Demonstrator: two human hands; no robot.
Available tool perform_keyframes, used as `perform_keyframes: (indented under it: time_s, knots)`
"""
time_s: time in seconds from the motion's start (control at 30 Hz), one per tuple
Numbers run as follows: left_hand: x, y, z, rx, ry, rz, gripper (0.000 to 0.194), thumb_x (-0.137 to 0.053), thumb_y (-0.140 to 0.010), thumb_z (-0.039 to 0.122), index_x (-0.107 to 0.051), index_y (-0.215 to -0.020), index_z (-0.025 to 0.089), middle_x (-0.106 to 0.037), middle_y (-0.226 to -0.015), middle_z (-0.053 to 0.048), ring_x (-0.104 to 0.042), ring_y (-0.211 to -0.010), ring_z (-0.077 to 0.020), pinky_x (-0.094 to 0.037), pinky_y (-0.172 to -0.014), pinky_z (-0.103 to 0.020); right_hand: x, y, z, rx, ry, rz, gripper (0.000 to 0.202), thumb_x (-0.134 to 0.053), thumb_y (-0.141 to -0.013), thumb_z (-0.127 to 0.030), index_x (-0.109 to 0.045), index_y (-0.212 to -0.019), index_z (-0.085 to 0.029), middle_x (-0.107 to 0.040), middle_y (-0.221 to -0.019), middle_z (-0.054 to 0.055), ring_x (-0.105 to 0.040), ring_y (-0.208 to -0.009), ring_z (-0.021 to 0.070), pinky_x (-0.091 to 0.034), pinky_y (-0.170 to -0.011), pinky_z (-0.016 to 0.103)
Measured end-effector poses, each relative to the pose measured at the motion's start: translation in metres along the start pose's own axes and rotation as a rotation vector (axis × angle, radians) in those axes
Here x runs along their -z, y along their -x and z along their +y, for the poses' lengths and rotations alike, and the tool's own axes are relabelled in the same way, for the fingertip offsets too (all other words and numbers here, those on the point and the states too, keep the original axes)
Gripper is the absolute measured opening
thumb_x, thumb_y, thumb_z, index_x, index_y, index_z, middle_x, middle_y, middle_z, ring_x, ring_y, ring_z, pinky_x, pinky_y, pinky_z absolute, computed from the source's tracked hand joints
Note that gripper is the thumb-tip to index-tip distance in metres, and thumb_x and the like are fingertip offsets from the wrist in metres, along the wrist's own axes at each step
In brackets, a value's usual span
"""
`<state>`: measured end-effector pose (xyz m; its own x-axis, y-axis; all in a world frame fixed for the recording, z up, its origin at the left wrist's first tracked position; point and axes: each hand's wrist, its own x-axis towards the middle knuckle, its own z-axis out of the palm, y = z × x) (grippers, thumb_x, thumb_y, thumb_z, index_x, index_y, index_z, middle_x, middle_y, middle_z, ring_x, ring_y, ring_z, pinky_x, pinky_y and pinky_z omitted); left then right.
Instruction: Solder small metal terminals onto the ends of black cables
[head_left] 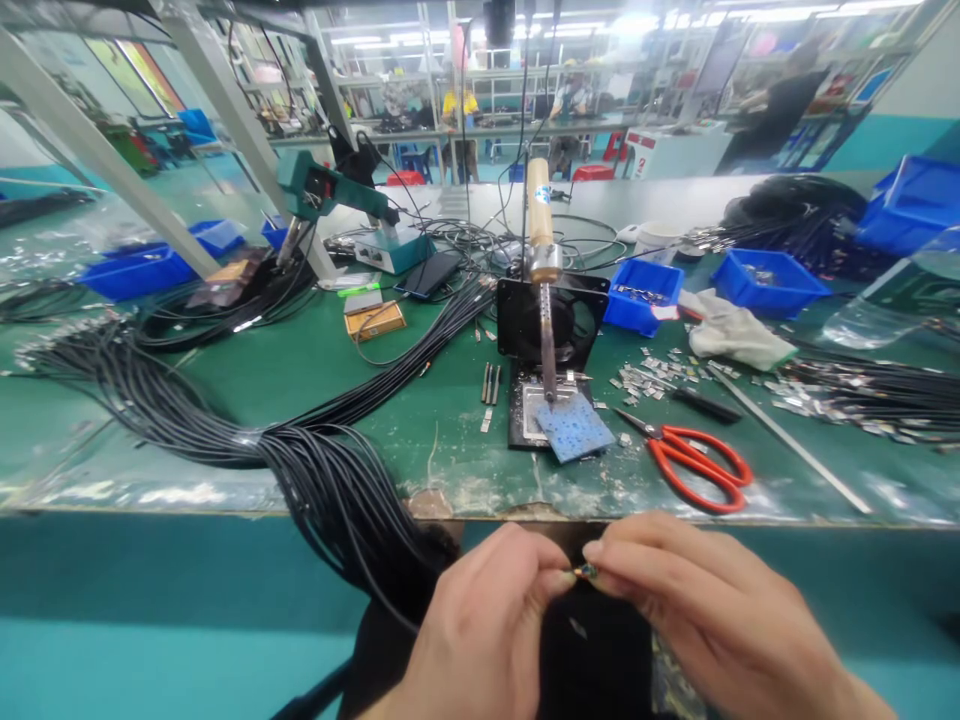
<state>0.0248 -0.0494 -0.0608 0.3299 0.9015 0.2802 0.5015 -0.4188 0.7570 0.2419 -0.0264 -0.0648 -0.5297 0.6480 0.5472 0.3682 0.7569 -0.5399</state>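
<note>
My left hand (501, 600) and my right hand (701, 590) meet in front of the table's front edge, above the lap. Between the left thumb and index finger is a thin wire end (577, 572) with an orange tip; the rest of it is hidden by the hand. The right fingertips pinch a tiny dark connector piece (587, 570), touching or nearly touching the wire end. Its exact shape is too small to tell. Beside the left hand, a thick bundle of black cables (330, 490) hangs over the table edge.
A soldering iron (546, 330) leans in a stand before a black fan (555, 315), above a blue sponge (576, 428). Red-handled scissors (697, 465), loose metal connectors (652, 378), a white glove (739, 330) and blue bins (643, 295) lie rightward. People sit farther back.
</note>
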Motion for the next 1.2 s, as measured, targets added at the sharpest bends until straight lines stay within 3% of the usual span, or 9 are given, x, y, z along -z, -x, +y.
perform_keyframes:
  time_s: [0.2, 0.3, 0.5, 0.57, 0.7, 0.87, 0.97, 1.07, 1.2]
  knots:
    - [-0.003, 0.0, -0.002, -0.017, -0.037, -0.021, 0.023, -0.047, -0.098, 0.007, -0.065, -0.09, 0.018, -0.067, -0.076, -0.003, -0.067, -0.066, -0.0163, -0.054, -0.061, -0.025, -0.002, 0.0, 0.002, -0.002, -0.021, -0.08, 0.027, -0.047, -0.098, 0.001, -0.064, -0.109, -0.018, -0.067, -0.093, 0.005, -0.064, -0.078, 0.0131, -0.052, -0.068, 0.024]
    - [-0.004, 0.0, -0.003, 0.022, -0.031, -0.03, 0.021, -0.049, -0.099, 0.01, -0.066, -0.091, 0.019, -0.069, -0.078, -0.002, -0.069, -0.069, -0.0164, -0.054, -0.062, -0.025, -0.005, 0.001, 0.003, 0.016, 0.073, -0.12, 0.025, -0.043, -0.101, -0.004, -0.063, -0.106, -0.017, -0.066, -0.089, 0.005, -0.061, -0.072, 0.015, -0.05, -0.063, 0.026]
    - [-0.01, -0.003, 0.001, 0.179, 0.004, 0.045, 0.014, -0.058, -0.096, 0.013, -0.068, -0.096, 0.022, -0.074, -0.084, -0.001, -0.072, -0.073, -0.0175, -0.058, -0.067, -0.026, -0.024, 0.006, 0.01, 0.013, 0.267, 0.0, 0.027, -0.044, -0.1, -0.009, -0.064, -0.118, -0.016, -0.069, -0.099, 0.011, -0.065, -0.081, 0.0212, -0.053, -0.069, 0.032]
    - [-0.015, -0.003, 0.001, 0.201, -0.028, 0.112, 0.013, -0.061, -0.094, 0.011, -0.068, -0.092, 0.022, -0.074, -0.081, 0.0, -0.072, -0.072, -0.0175, -0.058, -0.064, -0.025, -0.034, 0.005, 0.012, -0.039, 0.275, 0.067, 0.025, -0.046, -0.1, -0.009, -0.065, -0.113, -0.017, -0.067, -0.095, 0.01, -0.064, -0.079, 0.0204, -0.053, -0.068, 0.03]
    - [-0.029, 0.003, -0.007, 0.097, -0.144, 0.261, 0.015, -0.061, -0.095, 0.008, -0.067, -0.093, 0.023, -0.072, -0.08, 0.0, -0.072, -0.071, -0.0174, -0.058, -0.069, -0.027, -0.055, -0.004, 0.004, -0.252, 0.215, 0.224, 0.017, -0.047, -0.102, -0.012, -0.061, -0.095, -0.02, -0.063, -0.086, 0.007, -0.062, -0.07, 0.0172, -0.052, -0.061, 0.028]
    - [-0.04, 0.012, -0.019, 0.076, -0.171, 0.317, 0.021, -0.061, -0.095, 0.007, -0.064, -0.107, 0.023, -0.072, -0.089, -0.003, -0.073, -0.084, -0.0213, -0.056, -0.074, -0.03, -0.062, -0.021, -0.019, -0.577, -0.002, 0.326, 0.023, -0.047, -0.107, -0.027, -0.058, -0.089, -0.021, -0.064, -0.074, 0.001, -0.065, -0.059, 0.0123, -0.056, -0.054, 0.02]
    - [-0.03, 0.007, -0.015, 0.093, -0.112, 0.267, 0.019, -0.057, -0.098, 0.009, -0.063, -0.107, 0.025, -0.07, -0.089, 0.0, -0.07, -0.081, -0.0172, -0.055, -0.075, -0.027, -0.047, -0.022, -0.021, -0.691, -0.119, 0.329, 0.026, -0.048, -0.108, -0.034, -0.061, -0.09, -0.021, -0.068, -0.07, -0.002, -0.067, -0.059, 0.0105, -0.057, -0.055, 0.016]
    - [-0.012, -0.004, -0.007, 0.272, 0.135, 0.092, 0.01, -0.054, -0.104, 0.02, -0.061, -0.098, 0.025, -0.066, -0.081, 0.003, -0.064, -0.072, -0.014, -0.052, -0.068, -0.024, -0.028, -0.015, -0.014, -0.819, -0.269, 0.377, 0.026, -0.059, -0.102, -0.045, -0.067, -0.095, -0.021, -0.068, -0.071, -0.003, -0.065, -0.061, 0.0106, -0.054, -0.056, 0.016]
    - [0.007, -0.017, 0.0, 0.514, 0.466, -0.081, 0.014, -0.056, -0.103, 0.03, -0.061, -0.094, 0.022, -0.063, -0.079, 0.003, -0.055, -0.071, -0.0128, -0.045, -0.06, -0.022, -0.017, -0.009, -0.007, -0.899, -0.461, 0.187, 0.031, -0.062, -0.098, -0.053, -0.069, -0.104, -0.023, -0.069, -0.079, -0.001, -0.066, -0.073, 0.0138, -0.052, -0.062, 0.021]
